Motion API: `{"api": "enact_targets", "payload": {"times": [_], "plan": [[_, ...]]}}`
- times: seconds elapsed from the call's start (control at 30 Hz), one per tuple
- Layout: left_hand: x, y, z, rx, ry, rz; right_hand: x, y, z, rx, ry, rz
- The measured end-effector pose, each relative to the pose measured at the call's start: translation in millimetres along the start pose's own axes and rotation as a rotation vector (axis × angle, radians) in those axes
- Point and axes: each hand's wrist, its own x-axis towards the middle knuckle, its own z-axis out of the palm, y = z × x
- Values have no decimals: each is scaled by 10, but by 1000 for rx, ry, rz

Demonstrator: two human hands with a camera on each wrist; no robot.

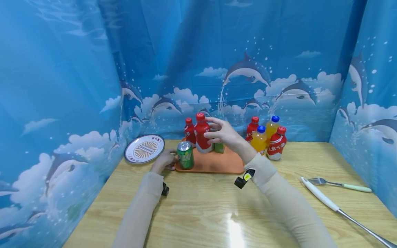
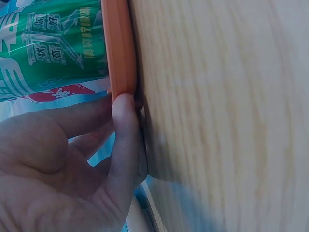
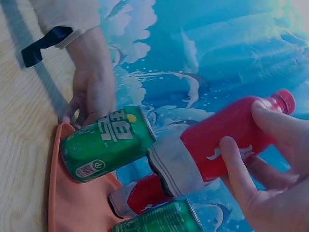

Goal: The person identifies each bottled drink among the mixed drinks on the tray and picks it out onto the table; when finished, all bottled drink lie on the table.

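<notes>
The right hand (image 1: pixel 225 135) grasps a red-capped bottle (image 1: pixel 201 132) upright above the left half of the orange tray (image 1: pixel 215 166); the left hand (image 1: pixel 165 160) pinches its left end, beside a green Sprite can (image 1: pixel 185 157).

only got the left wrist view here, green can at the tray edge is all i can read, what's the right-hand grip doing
Observer: The right-hand grip holds a red bottle by its upper part.
Operator: ok, any other can on there
Observer: Yes, the right wrist view shows a second green can on the orange tray.
Operator: and what's way out to the right
Observer: In the head view, a fork with a pale green handle lies out there.
</notes>
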Motion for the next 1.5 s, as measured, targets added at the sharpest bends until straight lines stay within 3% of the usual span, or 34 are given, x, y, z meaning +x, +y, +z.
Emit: {"api": "enact_targets", "payload": {"times": [0.37, 0.57, 1.0, 1.3, 1.5], "plan": [[-15, 8, 24, -1, 7, 12, -77, 42, -241, 111, -124, 23], [-15, 19, 24, 16, 7, -2, -126, 40, -324, 115, -162, 9], [14, -14, 35, 3, 3, 1, -331, 9, -552, 56, -143, -19], [14, -16, 18, -10, 6, -8, -581, 66, -841, -54, -112, -1], [21, -18, 3, -4, 7, -8, -755, 85, -1030, -50, -58, 9]]}}
